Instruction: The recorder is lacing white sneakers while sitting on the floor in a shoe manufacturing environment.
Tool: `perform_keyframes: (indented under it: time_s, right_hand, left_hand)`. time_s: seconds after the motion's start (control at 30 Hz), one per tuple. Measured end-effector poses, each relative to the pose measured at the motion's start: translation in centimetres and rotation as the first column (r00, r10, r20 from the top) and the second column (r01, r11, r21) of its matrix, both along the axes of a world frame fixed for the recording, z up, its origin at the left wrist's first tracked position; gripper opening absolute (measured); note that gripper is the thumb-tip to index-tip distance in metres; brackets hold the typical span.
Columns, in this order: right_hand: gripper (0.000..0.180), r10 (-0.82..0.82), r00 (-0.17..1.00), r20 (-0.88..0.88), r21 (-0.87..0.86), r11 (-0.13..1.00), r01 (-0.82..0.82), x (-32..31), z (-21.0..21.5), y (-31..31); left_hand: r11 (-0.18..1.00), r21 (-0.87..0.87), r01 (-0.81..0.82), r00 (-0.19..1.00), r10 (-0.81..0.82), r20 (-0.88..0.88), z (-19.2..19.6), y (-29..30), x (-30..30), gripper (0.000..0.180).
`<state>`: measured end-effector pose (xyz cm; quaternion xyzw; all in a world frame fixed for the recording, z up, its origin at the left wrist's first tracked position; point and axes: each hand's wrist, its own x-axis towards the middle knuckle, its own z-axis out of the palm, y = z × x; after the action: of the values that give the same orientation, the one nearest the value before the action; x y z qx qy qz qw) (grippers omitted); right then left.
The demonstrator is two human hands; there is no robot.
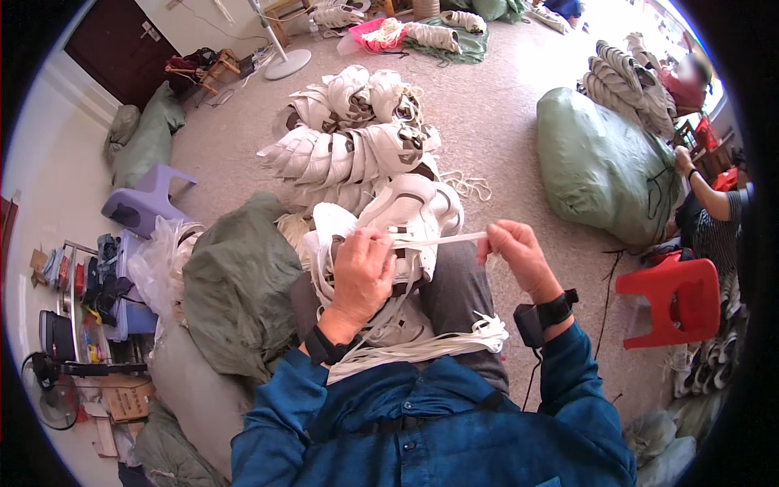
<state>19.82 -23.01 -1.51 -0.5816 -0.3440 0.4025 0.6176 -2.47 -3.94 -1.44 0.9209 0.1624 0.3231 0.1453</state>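
White shoe uppers (412, 203) rest on my lap and knees, one of them under my left hand (359, 280). That hand is closed on the upper near its lace holes, its fingertips partly hidden. From there a flat white shoelace (446, 240) runs taut to the right. My right hand (517, 250) pinches its other end, raised beside my right knee. Across my lap lies a bundle of loose white laces (446, 347).
Rows of stacked white uppers (357, 154) stand on the floor ahead. Dark green cloth (243, 276) bulges at my left, near a purple stool (150, 199). On the right are a large green sack (596, 166), a red stool (673, 300) and a seated person (710, 199).
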Motion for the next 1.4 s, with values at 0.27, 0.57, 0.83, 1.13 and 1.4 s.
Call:
perform_keyframes:
  time_s: [0.27, 0.57, 0.83, 1.13, 1.4]
  right_hand:
    - [0.026, -0.311, 0.950, 0.009, 0.118, 0.944, 0.308, 0.8, -0.8, 0.2]
    - [0.015, -0.266, 0.849, 0.457, 0.067, 0.962, 0.265, -5.1, -4.3, 2.7]
    - [0.010, -0.222, 0.782, 0.582, 0.126, 0.975, 0.183, -7.0, -2.9, 4.4]
    - [0.011, -0.202, 0.849, 0.488, 0.046, 0.977, 0.207, -7.7, -4.3, 2.6]
    - [0.012, -0.292, 0.809, 0.510, 0.228, 0.953, 0.200, -7.4, -2.4, 5.8]
  left_hand:
    - [0.976, 0.212, 0.054, 0.993, -0.030, -0.114, 0.2, 0.6, 1.9, 0.021]
    - [0.972, 0.221, 0.078, 0.993, -0.055, -0.109, -0.6, 1.4, 2.6, 0.026]
    - [0.993, 0.105, 0.055, 0.993, -0.043, -0.114, -0.9, -2.9, 0.5, 0.022]
    - [0.993, 0.112, -0.030, 0.953, 0.062, -0.295, -2.1, -3.2, 2.5, 0.021]
    - [0.944, -0.257, 0.204, 0.972, -0.165, 0.164, 0.4, -2.9, 0.1, 0.025]
